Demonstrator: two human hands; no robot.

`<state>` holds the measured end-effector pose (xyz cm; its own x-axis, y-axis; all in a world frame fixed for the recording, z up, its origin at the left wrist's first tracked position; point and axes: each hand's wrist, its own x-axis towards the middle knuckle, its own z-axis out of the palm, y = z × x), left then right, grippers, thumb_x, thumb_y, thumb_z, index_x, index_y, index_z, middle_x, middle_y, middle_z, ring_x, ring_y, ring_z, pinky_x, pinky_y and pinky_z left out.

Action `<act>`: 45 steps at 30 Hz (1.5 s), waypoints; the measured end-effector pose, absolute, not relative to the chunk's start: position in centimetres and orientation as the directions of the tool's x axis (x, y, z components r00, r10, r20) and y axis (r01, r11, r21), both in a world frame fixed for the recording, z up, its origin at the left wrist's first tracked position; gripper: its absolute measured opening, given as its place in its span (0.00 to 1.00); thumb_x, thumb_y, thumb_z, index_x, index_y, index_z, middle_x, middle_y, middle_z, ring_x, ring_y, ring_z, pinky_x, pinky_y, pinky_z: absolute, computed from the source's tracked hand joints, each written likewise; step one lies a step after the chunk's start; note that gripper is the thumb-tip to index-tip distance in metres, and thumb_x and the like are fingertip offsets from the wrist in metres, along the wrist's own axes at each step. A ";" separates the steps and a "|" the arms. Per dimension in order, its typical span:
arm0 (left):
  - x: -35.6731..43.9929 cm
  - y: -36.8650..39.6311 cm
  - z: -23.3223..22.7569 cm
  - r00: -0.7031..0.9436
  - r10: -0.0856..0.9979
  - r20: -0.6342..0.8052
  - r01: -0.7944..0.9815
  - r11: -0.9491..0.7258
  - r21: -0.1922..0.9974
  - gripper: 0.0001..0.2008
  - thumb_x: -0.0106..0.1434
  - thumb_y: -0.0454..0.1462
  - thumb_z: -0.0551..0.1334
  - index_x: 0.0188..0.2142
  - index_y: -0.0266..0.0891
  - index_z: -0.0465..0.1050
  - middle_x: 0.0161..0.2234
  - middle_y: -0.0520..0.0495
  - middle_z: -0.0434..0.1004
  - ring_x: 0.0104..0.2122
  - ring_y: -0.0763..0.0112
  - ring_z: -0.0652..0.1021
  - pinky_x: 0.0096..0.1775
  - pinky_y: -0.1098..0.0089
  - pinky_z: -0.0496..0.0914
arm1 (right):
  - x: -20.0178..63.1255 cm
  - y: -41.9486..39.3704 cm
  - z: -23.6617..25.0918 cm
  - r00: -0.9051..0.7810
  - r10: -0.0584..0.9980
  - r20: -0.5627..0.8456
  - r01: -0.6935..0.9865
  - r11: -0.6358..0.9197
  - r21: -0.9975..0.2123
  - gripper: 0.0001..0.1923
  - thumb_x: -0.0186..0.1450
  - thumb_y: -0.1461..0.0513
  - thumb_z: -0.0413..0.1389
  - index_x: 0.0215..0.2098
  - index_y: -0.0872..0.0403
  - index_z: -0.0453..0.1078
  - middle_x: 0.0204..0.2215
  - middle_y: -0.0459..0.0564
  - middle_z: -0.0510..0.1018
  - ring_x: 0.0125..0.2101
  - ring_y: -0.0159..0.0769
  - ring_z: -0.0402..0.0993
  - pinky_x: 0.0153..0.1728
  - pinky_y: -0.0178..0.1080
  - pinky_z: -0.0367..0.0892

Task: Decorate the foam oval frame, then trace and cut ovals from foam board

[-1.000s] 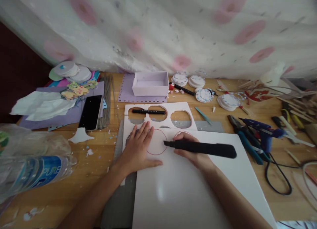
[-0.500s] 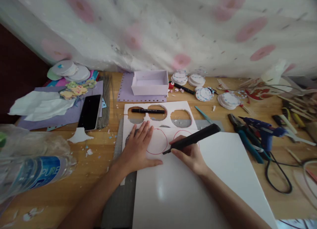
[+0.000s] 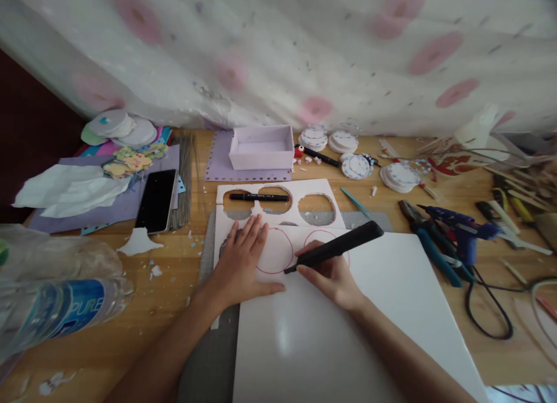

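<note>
Head view, nearest first: the white foam board [image 3: 339, 339] lies flat on a grey cutting mat [image 3: 209, 356], and every place below is given from this board. Both forearms cross its near edge. On its far left corner the left hand [image 3: 243, 266] rests palm down with fingers spread and flat, pressing the board and gripping nothing. Just right of it the right hand [image 3: 333, 278] is closed around a black utility knife [image 3: 335, 247], whose tip touches the board at the lower right edge of a red circle [image 3: 274, 251] drawn there; its handle slants up and away to the right. A second red circle [image 3: 324, 243] sits beside the first, partly hidden by the knife and hand.

Left of the board, near the camera, a plastic water bottle [image 3: 61, 310] lies on its side. Beyond the board's far edge is a white sheet with round holes [image 3: 278, 202], a black marker [image 3: 259, 197] lying across it. Far left of that is a black phone [image 3: 157, 200]. Right of the board lie pliers [image 3: 429, 240] and a blue glue gun [image 3: 456, 226]. Farthest back stands a small lilac box [image 3: 261, 147].
</note>
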<state>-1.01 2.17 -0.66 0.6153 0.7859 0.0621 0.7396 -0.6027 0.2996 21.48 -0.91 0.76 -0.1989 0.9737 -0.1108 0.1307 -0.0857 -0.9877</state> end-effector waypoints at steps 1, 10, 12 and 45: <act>-1.0 2.2 -0.7 0.616 0.785 0.063 0.739 -0.604 0.299 0.57 0.52 0.67 0.56 0.67 0.29 0.42 0.69 0.30 0.41 0.68 0.47 0.44 0.65 0.45 0.37 | 21.5 -0.9 0.7 -0.198 0.974 -0.113 0.137 -0.087 -0.987 0.12 0.60 0.54 0.61 0.35 0.53 0.68 0.28 0.49 0.73 0.28 0.35 0.70 0.27 0.37 0.68; -0.9 2.2 -0.6 0.616 0.784 0.069 0.741 -0.607 0.288 0.58 0.52 0.67 0.56 0.67 0.29 0.42 0.69 0.29 0.39 0.68 0.47 0.44 0.65 0.46 0.38 | 21.4 -1.2 0.4 -0.209 0.974 -0.084 0.262 -0.027 -0.965 0.13 0.61 0.54 0.60 0.38 0.54 0.68 0.26 0.48 0.72 0.24 0.33 0.67 0.22 0.36 0.63; -0.9 2.2 -0.5 0.616 0.785 0.064 0.741 -0.605 0.291 0.58 0.52 0.67 0.56 0.67 0.29 0.42 0.69 0.29 0.39 0.68 0.47 0.44 0.65 0.45 0.38 | 21.4 -1.2 0.3 -0.221 0.974 -0.057 0.311 0.015 -0.950 0.12 0.61 0.55 0.60 0.38 0.54 0.68 0.27 0.49 0.72 0.24 0.33 0.67 0.23 0.36 0.64; -1.0 2.1 -0.7 0.622 0.779 0.077 0.731 -0.613 0.300 0.58 0.51 0.65 0.59 0.68 0.30 0.40 0.69 0.29 0.40 0.68 0.45 0.46 0.65 0.44 0.38 | 21.8 -0.2 0.3 -0.186 0.980 -0.068 0.227 -0.024 -0.974 0.13 0.60 0.52 0.61 0.34 0.52 0.68 0.25 0.48 0.71 0.27 0.36 0.69 0.25 0.38 0.66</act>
